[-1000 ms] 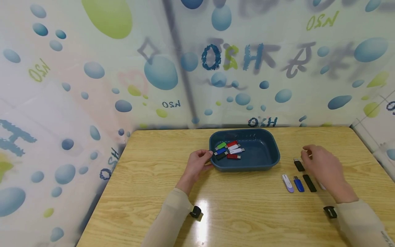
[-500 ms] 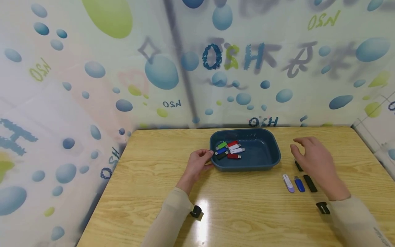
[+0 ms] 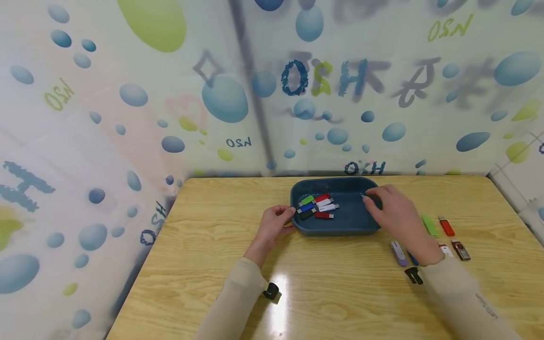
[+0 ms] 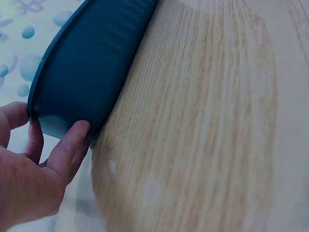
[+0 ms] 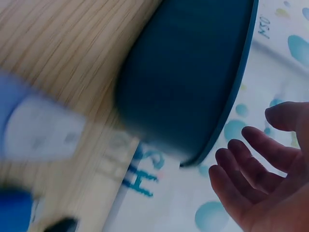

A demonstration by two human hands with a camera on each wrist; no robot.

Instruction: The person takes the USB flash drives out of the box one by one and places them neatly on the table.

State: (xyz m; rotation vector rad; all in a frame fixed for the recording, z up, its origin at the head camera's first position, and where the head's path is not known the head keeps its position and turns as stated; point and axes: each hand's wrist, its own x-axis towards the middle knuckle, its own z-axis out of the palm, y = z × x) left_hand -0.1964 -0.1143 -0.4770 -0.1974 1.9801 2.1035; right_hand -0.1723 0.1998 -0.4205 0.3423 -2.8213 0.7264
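Note:
A dark blue rectangular bin (image 3: 359,226) stands on the wooden table. Inside it, bunched on the left, lie several USB sticks, among them a green one (image 3: 307,200) and a dark red one (image 3: 323,215). My left hand (image 3: 272,224) grips the bin's left end, thumb at the rim and fingers along the outer wall. My right hand (image 3: 395,212) is over the bin's right end, thumb and forefinger slightly apart. The right wrist view shows its fingers (image 5: 251,166) loosely bent, nothing visible between thumb and fingers.
More USB sticks lie right of the bin: a purple-and-white one (image 3: 398,253), a light green one (image 3: 429,226), a red one (image 3: 446,226) and a brown one (image 3: 461,250). My right forearm hides others. A patterned wall covering (image 3: 263,118) rises behind the table (image 3: 221,212).
My right hand has moved left from the sticks on the table to the bin's right end, uncovering several sticks. My left hand stays at the bin. The sticks inside look unchanged.

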